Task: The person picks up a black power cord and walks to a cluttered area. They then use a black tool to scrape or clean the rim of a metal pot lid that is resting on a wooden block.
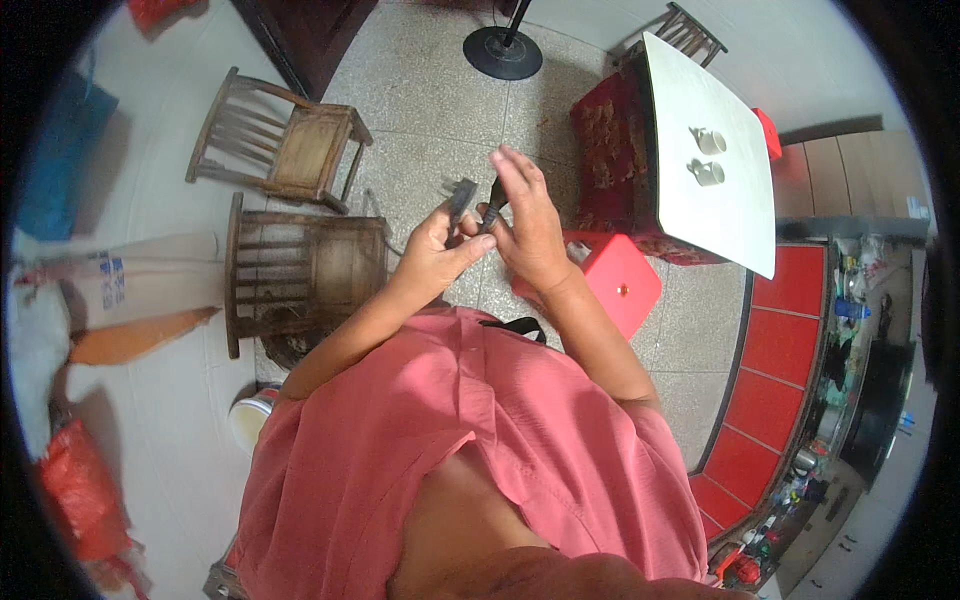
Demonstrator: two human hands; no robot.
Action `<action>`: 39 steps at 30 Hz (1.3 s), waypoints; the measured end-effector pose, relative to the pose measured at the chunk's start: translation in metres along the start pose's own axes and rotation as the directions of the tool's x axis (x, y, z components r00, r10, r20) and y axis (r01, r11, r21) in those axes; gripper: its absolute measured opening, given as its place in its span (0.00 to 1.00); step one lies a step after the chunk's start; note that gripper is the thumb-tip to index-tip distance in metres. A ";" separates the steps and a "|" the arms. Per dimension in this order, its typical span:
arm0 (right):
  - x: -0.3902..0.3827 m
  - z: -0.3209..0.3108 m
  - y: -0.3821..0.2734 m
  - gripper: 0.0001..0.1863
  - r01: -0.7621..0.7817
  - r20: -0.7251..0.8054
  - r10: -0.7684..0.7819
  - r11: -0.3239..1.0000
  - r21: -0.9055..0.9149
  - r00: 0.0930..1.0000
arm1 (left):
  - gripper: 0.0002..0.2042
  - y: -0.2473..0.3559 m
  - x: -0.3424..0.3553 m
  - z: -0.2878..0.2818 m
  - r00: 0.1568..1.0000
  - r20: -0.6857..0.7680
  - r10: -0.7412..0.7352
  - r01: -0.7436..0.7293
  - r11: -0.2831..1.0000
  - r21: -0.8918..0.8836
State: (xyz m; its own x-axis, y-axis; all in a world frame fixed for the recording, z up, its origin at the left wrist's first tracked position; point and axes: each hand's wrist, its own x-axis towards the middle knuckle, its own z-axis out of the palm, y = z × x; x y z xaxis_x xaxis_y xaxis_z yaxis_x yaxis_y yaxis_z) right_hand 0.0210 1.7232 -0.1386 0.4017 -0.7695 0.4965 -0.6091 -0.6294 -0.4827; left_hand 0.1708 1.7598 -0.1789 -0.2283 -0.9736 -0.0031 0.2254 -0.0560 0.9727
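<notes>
Left fingers [438, 226], nearly closed, pinch a dark grey piece [462, 199]; right fingers [520, 176], partly extended, grip a slim black piece [494, 206]

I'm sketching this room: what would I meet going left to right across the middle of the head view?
Nearer wooden chair, left hand, right hand, red stool, red tiles.

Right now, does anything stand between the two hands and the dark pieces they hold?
Nothing visible does. The left hand holds one dark piece, and the right hand holds a second dark piece. Whether the two join, I cannot tell.
</notes>
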 end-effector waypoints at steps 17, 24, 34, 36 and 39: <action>0.331 0.026 0.264 0.11 0.111 -0.066 -0.094 0.928 0.355 0.993 | 0.03 0.040 0.409 -0.083 0.966 -0.231 0.117 -0.079 0.983 0.167; 0.476 0.072 0.358 0.11 0.194 -0.035 -0.192 0.940 0.281 0.981 | 0.07 0.043 0.547 -0.160 0.926 -0.373 0.057 0.012 0.983 0.182; 0.686 0.209 0.469 0.12 -0.645 0.537 0.438 0.142 0.751 0.721 | 0.10 0.075 0.777 -0.359 0.862 -0.482 -0.158 0.109 0.986 -0.129; 0.735 0.221 0.485 0.12 -0.624 0.515 0.404 0.208 0.753 0.756 | 0.10 0.093 0.826 -0.390 0.857 -0.456 -0.241 0.145 0.961 -0.235; 0.802 0.235 0.512 0.10 -0.420 0.483 0.139 0.727 0.543 0.864 | 0.12 0.118 0.900 -0.418 0.912 -0.326 -0.250 0.137 0.933 -0.334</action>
State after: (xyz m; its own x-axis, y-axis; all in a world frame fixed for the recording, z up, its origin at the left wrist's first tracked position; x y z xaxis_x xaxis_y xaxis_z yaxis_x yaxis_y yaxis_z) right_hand 0.1922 0.7579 -0.1575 0.5932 -0.8049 0.0135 -0.2407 -0.1934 -0.9511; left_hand 0.3881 0.7849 -0.1639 0.0443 -0.9458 -0.3219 0.4949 -0.2591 0.8294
